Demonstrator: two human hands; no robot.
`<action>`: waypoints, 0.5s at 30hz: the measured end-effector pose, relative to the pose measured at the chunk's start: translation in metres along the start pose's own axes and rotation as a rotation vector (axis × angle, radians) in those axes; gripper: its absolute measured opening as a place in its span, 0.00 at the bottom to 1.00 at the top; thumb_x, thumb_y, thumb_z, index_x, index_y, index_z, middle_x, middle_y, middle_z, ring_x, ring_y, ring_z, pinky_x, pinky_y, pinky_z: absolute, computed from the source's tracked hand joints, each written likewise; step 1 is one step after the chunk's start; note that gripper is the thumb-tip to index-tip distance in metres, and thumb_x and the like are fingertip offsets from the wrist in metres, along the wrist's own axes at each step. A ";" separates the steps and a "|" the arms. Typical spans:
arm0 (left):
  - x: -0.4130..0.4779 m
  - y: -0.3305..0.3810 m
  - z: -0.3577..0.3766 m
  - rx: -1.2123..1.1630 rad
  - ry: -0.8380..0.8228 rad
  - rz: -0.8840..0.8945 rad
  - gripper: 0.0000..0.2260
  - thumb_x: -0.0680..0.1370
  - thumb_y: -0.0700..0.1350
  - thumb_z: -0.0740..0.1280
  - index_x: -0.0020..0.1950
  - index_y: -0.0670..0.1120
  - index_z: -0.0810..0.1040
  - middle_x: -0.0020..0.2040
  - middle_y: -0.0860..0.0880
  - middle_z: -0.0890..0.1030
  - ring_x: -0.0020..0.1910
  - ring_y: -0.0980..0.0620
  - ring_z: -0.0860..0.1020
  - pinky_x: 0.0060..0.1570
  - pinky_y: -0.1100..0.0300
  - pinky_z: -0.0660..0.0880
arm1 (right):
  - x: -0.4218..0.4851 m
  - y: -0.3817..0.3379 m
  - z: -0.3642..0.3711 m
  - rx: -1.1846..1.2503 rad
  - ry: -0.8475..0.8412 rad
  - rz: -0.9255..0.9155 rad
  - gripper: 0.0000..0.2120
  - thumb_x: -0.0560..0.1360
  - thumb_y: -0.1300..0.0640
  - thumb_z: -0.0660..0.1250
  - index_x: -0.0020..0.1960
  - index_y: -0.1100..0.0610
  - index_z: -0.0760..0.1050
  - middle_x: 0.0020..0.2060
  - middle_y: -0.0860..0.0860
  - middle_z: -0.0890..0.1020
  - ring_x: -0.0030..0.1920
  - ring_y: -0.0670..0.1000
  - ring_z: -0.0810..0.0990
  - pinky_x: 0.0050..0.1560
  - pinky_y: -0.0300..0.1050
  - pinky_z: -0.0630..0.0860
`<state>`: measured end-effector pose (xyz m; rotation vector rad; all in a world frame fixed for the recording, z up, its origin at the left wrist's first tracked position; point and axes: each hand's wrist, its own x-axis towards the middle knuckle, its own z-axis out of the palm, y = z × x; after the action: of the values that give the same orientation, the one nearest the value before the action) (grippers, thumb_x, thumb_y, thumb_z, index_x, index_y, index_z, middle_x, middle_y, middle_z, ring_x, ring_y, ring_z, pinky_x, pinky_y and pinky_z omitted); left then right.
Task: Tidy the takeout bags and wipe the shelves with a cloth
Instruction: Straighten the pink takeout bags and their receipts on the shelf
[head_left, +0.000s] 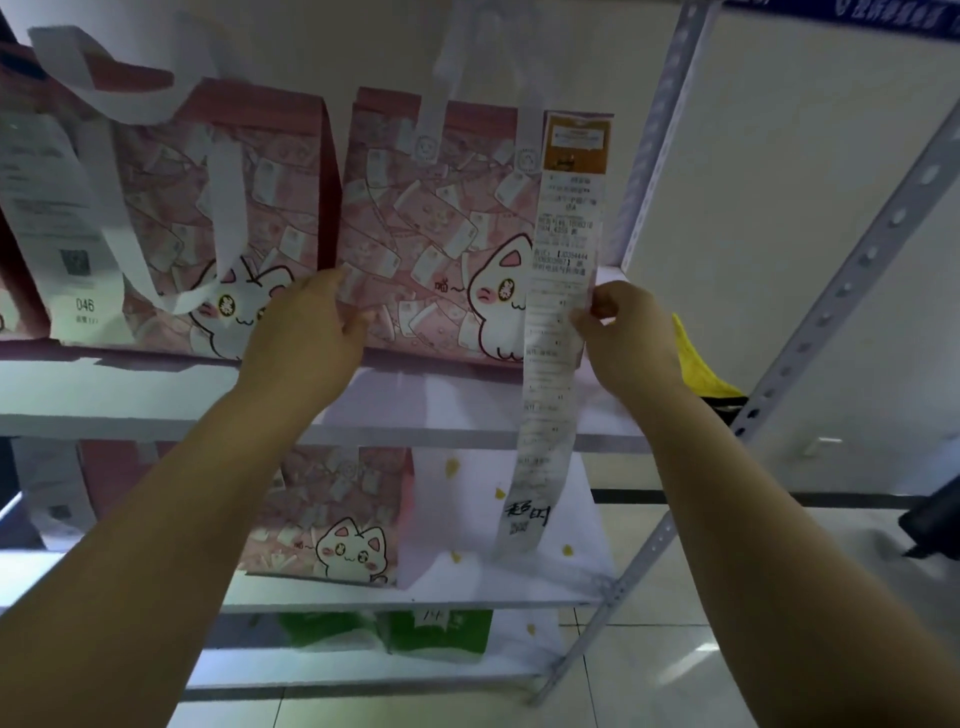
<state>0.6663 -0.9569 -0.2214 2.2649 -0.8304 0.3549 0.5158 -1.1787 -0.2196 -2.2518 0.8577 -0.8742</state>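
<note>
While left hand (306, 325) grips pink bag (431, 234), right hand (626, 335) apparently pinches receipt (566, 234).

Print on the receipt (558, 291) pinched by the right hand (626, 335) was too blurred to read. A yellow cloth (696, 364) behind that hand was largely hidden by the wrist. Whether the left hand (306, 325) gripped or merely touched the pink bag (431, 234) could not be determined.

— Which bag?
— The pink cat-print bag (431, 234), upright on the upper shelf (156, 395). My left hand (306, 332) grips its lower left edge, and my right hand (628, 332) pinches its long receipt (550, 364).
— And the cloth?
— The yellow cloth (698, 358) lies bunched at that shelf's right end.
</note>
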 end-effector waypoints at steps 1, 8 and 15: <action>0.000 0.000 0.001 0.001 0.005 0.000 0.21 0.77 0.47 0.64 0.68 0.42 0.69 0.61 0.39 0.76 0.58 0.40 0.74 0.58 0.44 0.71 | 0.001 -0.001 -0.001 -0.008 0.006 0.000 0.04 0.76 0.56 0.63 0.45 0.54 0.76 0.41 0.47 0.80 0.36 0.46 0.75 0.32 0.34 0.66; 0.003 0.002 0.008 -0.048 0.025 0.036 0.16 0.77 0.43 0.65 0.62 0.38 0.71 0.54 0.38 0.78 0.50 0.40 0.77 0.52 0.48 0.75 | 0.009 0.002 -0.006 0.056 0.009 0.083 0.05 0.75 0.59 0.63 0.44 0.57 0.76 0.40 0.55 0.82 0.42 0.59 0.81 0.44 0.55 0.79; 0.009 0.003 0.011 -0.040 0.052 0.076 0.12 0.76 0.39 0.64 0.58 0.37 0.73 0.49 0.38 0.79 0.47 0.39 0.77 0.50 0.44 0.75 | 0.008 0.004 -0.018 0.055 0.007 0.076 0.08 0.75 0.57 0.64 0.38 0.48 0.74 0.31 0.42 0.77 0.34 0.45 0.77 0.31 0.37 0.68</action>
<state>0.6709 -0.9703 -0.2235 2.1818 -0.8899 0.4265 0.5060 -1.1916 -0.2086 -2.1561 0.9053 -0.8613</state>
